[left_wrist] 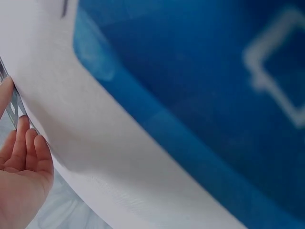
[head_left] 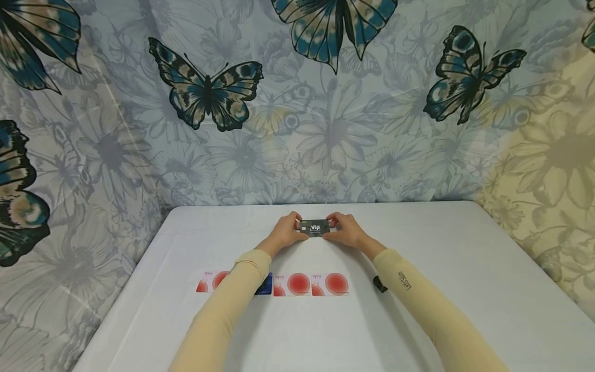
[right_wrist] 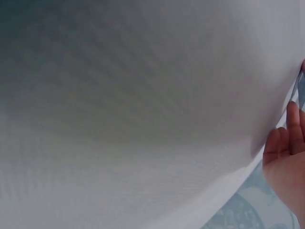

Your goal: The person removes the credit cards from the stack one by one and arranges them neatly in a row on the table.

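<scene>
Near the far side of the white table, a dark grey card marked "Vip" is held with its printed face toward the head camera. My left hand pinches its left edge between thumb and fingers. At its right edge, my right hand grips it the same way. Only a thin sliver of the card shows by the fingers in the left wrist view. Closer in lies a row of cards: a blue card, partly hidden by the left sleeve, and two white cards with red circles, the middle one and the rightmost one.
Another white and red card lies at the row's left end, partly covered by the left sleeve. A small black object shows beside the right forearm. The white table ends at a butterfly-patterned cloth backdrop.
</scene>
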`<move>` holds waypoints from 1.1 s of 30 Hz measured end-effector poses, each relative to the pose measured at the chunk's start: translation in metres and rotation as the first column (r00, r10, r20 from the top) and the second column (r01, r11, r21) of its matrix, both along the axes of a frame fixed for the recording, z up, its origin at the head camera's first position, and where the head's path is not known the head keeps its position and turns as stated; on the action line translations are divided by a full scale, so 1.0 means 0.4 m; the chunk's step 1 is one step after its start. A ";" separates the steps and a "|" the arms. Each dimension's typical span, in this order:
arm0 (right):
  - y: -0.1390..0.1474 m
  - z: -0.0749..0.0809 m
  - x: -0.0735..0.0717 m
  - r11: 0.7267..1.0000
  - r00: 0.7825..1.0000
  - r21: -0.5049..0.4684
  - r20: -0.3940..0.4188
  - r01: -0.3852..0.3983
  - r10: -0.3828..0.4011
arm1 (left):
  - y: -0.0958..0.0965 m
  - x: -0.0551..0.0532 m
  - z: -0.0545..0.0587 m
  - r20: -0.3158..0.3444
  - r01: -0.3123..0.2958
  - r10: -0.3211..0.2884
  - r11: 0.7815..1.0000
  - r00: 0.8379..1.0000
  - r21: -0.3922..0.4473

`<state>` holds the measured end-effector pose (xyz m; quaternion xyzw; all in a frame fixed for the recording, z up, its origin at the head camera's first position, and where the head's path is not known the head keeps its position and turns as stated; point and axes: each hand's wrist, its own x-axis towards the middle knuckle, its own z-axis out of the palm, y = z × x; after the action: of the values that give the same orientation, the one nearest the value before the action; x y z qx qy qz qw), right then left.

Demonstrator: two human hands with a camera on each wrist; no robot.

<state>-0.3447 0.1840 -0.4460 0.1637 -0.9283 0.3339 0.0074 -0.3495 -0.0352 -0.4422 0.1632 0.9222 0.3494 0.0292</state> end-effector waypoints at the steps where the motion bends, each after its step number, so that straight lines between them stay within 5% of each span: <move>1: -0.001 0.001 0.001 1.000 1.000 -0.005 0.001 0.001 -0.001 | 0.001 0.000 0.000 0.004 -0.002 0.002 1.000 1.000 0.004; 33: -0.035 0.016 0.042 0.987 0.975 -0.118 -0.206 -0.106 0.080 | -0.054 0.033 0.019 -0.076 -0.008 0.015 0.997 0.997 0.083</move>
<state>-0.3279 0.1699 -0.4395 0.2389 -0.8907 0.3746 0.0961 -0.3362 -0.0570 -0.4345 0.1722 0.9083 0.3810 -0.0151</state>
